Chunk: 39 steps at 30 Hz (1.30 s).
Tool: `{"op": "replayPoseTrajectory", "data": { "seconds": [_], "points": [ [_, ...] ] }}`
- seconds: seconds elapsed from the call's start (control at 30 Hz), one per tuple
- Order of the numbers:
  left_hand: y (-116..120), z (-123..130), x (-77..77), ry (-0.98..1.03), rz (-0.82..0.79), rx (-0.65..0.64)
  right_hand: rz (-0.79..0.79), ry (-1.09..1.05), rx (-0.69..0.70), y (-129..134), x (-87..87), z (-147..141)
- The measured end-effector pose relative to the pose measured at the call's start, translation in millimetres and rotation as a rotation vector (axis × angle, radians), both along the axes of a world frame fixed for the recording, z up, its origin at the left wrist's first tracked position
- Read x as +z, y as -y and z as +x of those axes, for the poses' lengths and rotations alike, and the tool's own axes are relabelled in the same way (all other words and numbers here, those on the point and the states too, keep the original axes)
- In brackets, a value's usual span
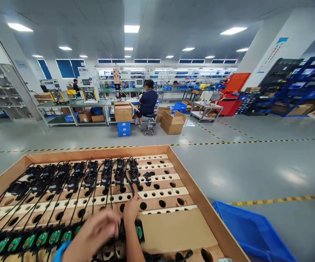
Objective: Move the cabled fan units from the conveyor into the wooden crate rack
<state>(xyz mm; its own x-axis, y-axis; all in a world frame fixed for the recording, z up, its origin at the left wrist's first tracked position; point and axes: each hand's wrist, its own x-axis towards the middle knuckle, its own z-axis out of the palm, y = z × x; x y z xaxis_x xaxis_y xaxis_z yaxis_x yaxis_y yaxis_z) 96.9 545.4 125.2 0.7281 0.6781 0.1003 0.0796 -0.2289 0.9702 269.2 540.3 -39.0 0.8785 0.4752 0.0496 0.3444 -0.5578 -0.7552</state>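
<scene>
A person's two hands work at the near edge of a shallow wooden tray (186, 174) filling the lower left of the frame; the right hand (131, 209) reaches up from the bottom centre, fingers extended onto a perforated wooden slat, its wrist lying over a black module with a green face (139, 232), and how firmly it holds anything cannot be told; the left hand (97, 229), blurred and loosely curled, sits just left of it over the same module, and its grip cannot be told either; a row of like green-faced modules (29, 241) runs leftward along the tray's near edge toward the lower left corner; black cables (72, 203) stretch from that row up the picture to small black fans (92, 174) set in two rows across the tray's upper part, so each cable's long axis runs from bottom to top, leaning slightly right; the right half of the tray holds bare slats with open holes and a flat sheet of cardboard (174, 229); the raised rim bounds the tray at right and top; a blue bin (252, 233) sits just beyond the right rim at lower right; open grey floor (255, 160) lies above, crossed by striped tape; a seated worker (147, 102) faces away at a distant bench (72, 104).
</scene>
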Motion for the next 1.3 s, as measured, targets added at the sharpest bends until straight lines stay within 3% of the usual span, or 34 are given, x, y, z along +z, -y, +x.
{"op": "replayPoseTrajectory", "data": {
  "seconds": [0.03, 0.1, 0.17, 0.23, 0.33, 0.43, 0.6, 0.83, 0.97, 1.03, 1.13, 1.2, 1.3],
  "points": [
    [-26, 22, -10.8, -0.041, 0.042, 0.061, 0.035, -0.009, -0.026, 0, -1.4, 2],
    [-82, 62, -33.4, -0.267, 0.339, 0.287, 0.11, -0.029, -0.055, -1, -4.0, 4],
    [-133, 96, -55.1, -0.494, 0.508, 0.225, 0.169, -0.061, -0.065, -2, -6.6, 5],
    [-169, 121, -72.8, -0.645, 0.56, 0.064, 0.188, -0.102, -0.058, -3, -8.3, 4],
    [-192, 143, -89.0, -0.713, 0.609, -0.084, 0.201, -0.138, -0.031, -3, -6.7, 3],
    [-191, 149, -96.1, -0.716, 0.692, -0.123, 0.182, -0.181, -0.022, -2, -0.9, 3],
    [-182, 139, -103.8, -0.682, 0.747, -0.076, 0.201, -0.201, -0.031, -1, 5.3, 3],
    [-182, 138, -102.2, -0.717, 0.669, -0.06, 0.22, -0.153, -0.04, -4, 0.8, 0],
    [-177, 127, -99.8, -0.545, 0.553, -0.044, 0.234, -0.141, -0.047, -5, -3.4, 0],
    [-165, 112, -105.9, -0.431, 0.515, 0.093, 0.215, -0.114, -0.047, -6, -3.4, 0],
    [-133, 84, -127.7, -0.327, 0.51, 0.319, 0.085, -0.058, -0.061, -3, 4.8, 2],
    [-110, 70, -143.9, -0.302, 0.554, 0.333, 0.045, -0.014, -0.061, 3, 15.2, 5],
    [-89, 69, -152.8, -0.332, 0.611, 0.267, 0.163, 0.039, -0.014, 21, 27.7, 11]
  ]
}}
